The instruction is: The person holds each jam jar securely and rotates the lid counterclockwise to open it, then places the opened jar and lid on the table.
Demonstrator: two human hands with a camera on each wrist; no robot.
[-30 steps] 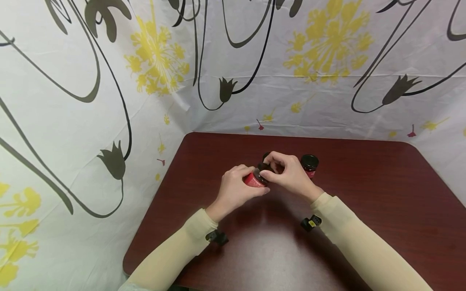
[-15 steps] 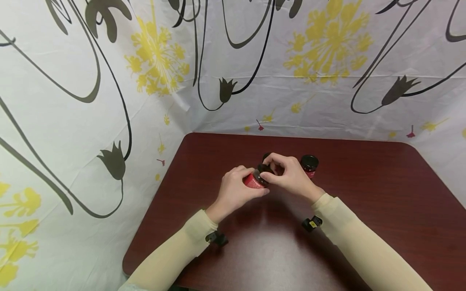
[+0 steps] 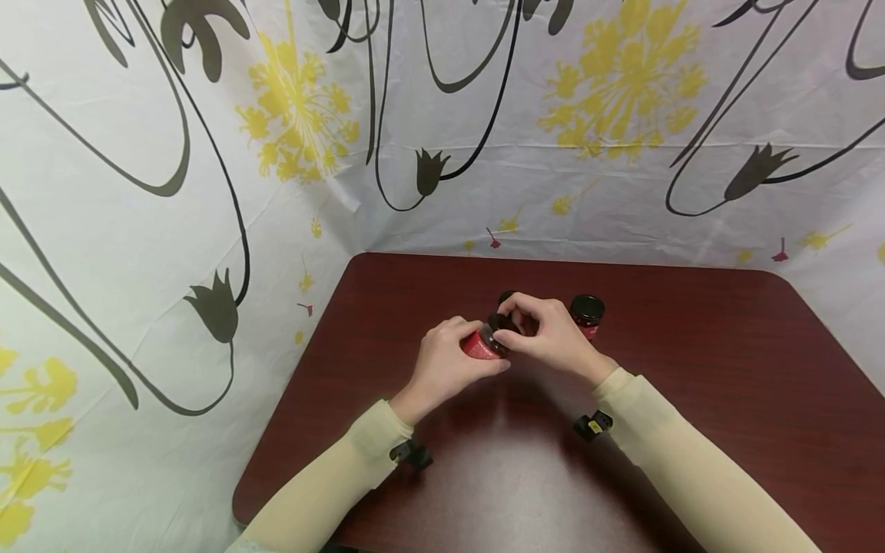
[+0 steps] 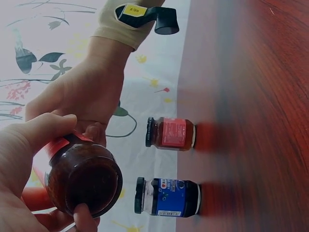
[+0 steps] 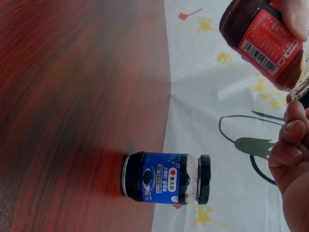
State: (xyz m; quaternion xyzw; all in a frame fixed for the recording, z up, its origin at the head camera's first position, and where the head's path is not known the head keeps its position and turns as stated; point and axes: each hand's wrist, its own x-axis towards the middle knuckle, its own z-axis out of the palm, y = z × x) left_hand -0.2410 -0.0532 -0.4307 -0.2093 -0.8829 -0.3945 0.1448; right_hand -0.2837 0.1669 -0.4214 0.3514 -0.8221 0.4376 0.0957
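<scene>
Gripping a red-labelled jar (image 3: 482, 343) above the table (image 3: 691, 384), the left hand (image 3: 442, 365) curls round its body; the right hand (image 3: 549, 334), at three o'clock, pinches its black lid (image 3: 499, 321).

Blue-label jar (image 5: 166, 178), second red-label jar (image 4: 171, 133) upright on table (image 3: 691, 369).
</scene>
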